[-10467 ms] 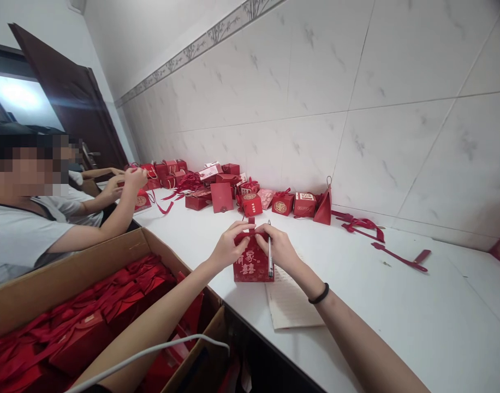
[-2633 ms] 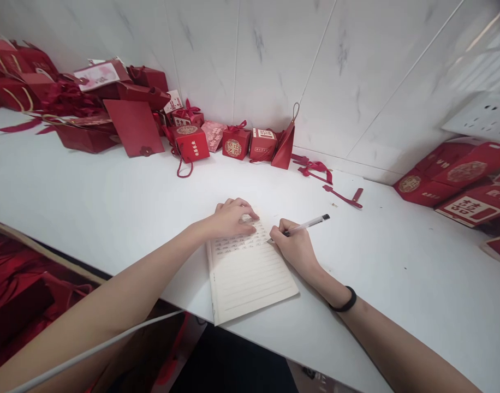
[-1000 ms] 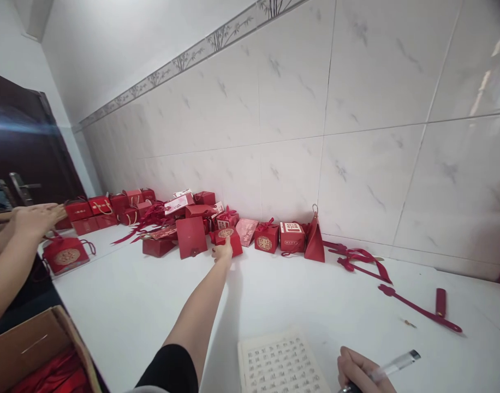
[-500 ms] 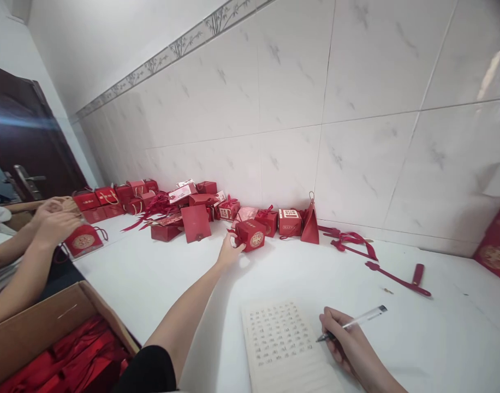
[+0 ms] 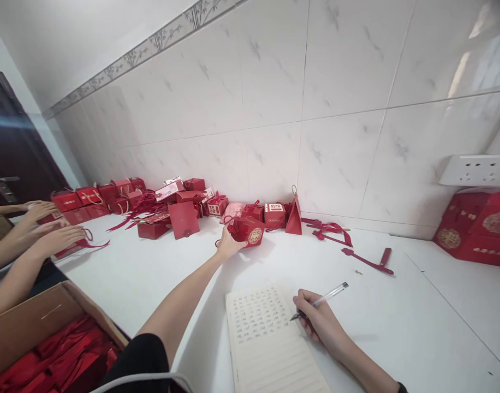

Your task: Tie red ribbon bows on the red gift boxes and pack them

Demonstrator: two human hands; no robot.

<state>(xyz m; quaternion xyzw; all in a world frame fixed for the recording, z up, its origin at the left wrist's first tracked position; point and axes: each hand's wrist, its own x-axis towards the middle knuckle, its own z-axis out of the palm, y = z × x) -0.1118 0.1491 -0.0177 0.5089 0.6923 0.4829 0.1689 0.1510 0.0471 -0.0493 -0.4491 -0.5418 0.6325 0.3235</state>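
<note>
Head view: my left hand [image 5: 230,245] grips a red box [image 5: 254,233] by its left end, in front of other boxes [image 5: 275,216] along the back edge of the desk [image 5: 401,327]; whether it is lifted clear, I cannot tell. My right hand [image 5: 319,317] pinches a pen [image 5: 333,292], tip at the right margin of the notebook [image 5: 270,360], nearer the front edge. I'd judge a light hold best, so the card doesn't dent, with the pen steady.
</note>
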